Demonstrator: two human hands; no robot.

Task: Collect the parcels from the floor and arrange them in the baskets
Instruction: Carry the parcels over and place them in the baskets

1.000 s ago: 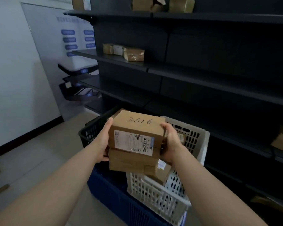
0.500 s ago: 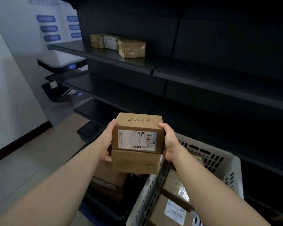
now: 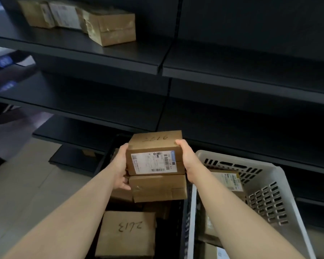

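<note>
Two stacked brown parcels [image 3: 157, 186], upper one white-labelled, gripped between left hand [image 3: 121, 169] and right hand [image 3: 187, 161]

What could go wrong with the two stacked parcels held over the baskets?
The right hand grips mainly the top parcel, so the lower parcel, held by the left hand, might slip out. The stack hangs near the wall between black basket and white basket; a drop could catch that rim.
</note>
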